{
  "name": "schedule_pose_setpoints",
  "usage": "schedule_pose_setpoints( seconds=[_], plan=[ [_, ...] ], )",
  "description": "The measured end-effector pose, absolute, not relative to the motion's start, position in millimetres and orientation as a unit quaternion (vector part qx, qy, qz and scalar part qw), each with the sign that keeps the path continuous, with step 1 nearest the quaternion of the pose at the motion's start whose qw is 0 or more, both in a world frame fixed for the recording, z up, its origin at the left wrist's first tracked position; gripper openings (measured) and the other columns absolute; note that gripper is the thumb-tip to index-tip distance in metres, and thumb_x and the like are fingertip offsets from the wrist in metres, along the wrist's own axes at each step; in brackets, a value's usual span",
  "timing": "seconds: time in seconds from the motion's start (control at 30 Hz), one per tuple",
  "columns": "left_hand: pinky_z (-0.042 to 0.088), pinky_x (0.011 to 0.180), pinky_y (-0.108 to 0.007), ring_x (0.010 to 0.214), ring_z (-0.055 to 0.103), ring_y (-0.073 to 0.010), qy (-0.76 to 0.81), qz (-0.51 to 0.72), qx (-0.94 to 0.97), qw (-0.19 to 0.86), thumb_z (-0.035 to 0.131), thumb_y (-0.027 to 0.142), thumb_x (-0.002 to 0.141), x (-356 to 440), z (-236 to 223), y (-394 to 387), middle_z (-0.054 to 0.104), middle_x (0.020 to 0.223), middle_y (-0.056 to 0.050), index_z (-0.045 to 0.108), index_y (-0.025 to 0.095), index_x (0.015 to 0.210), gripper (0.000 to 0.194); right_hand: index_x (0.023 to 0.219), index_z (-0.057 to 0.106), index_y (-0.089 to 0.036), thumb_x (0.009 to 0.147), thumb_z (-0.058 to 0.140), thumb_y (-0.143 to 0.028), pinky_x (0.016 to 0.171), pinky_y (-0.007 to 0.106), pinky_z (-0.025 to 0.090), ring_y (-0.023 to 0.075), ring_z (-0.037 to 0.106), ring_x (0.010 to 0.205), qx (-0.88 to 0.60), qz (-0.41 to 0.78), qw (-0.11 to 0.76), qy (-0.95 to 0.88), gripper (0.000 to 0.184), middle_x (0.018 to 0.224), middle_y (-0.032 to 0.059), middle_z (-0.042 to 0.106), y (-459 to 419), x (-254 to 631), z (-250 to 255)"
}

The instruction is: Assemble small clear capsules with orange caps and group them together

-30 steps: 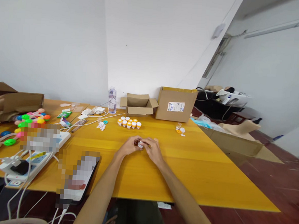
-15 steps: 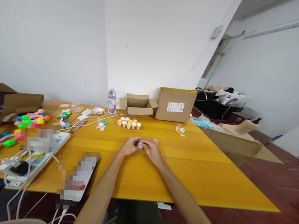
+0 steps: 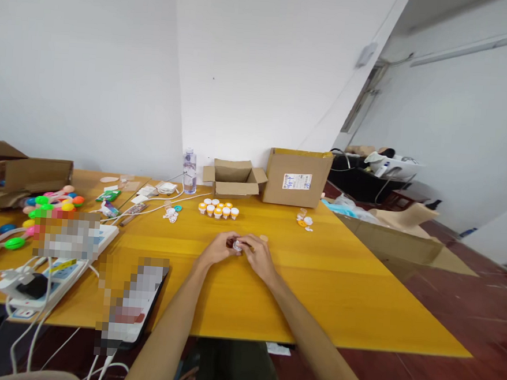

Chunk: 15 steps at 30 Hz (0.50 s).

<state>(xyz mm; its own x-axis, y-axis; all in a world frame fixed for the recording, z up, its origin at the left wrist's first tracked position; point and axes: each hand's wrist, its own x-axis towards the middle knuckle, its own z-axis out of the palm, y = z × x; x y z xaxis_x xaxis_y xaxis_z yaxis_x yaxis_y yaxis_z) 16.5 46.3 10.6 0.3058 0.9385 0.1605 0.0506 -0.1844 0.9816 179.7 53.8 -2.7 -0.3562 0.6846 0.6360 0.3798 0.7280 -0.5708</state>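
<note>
My left hand [image 3: 218, 249] and my right hand [image 3: 255, 254] meet over the middle of the yellow table, both closed around a small white plastic part [image 3: 237, 245]. Fingers cover much of it, so its full shape is hidden. A small pale orange round piece [image 3: 264, 238] lies just behind my right hand. Farther back stands a cluster of several small white-and-orange plastic pots [image 3: 218, 212]. Loose white pieces with an orange ring [image 3: 302, 223] lie to the right, and white bits beside a teal ring [image 3: 178, 208] to the left.
An open cardboard box [image 3: 236, 187], a larger closed carton [image 3: 297, 178] and a water bottle [image 3: 189, 171] stand along the wall. A phone [image 3: 137, 303], a power strip [image 3: 69, 275] with cables and colourful bead toys [image 3: 43, 210] occupy the left side.
A dark arm at the far left edge, beside the open carton, has gone out of view. My two hands and the white part stay almost in place.
</note>
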Motion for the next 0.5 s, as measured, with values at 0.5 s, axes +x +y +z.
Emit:
schedule_pose_setpoints(
  seconds=[0.5],
  plan=[
    [0.052,0.083,-0.033,0.086,0.067,-0.0198,0.413,0.489,0.593,0.488,0.081,0.016,0.055,12.7,3.9,54.5,0.074,0.087,-0.003,0.069,0.017,0.089,0.037,0.082,0.073,-0.024,0.084,0.060,-0.052,0.071,0.035,0.053,0.0228,0.067,0.078,-0.406,0.294,0.535,-0.680,0.031,0.081,0.0062,0.074,53.0,175.7,0.1]
  ],
)
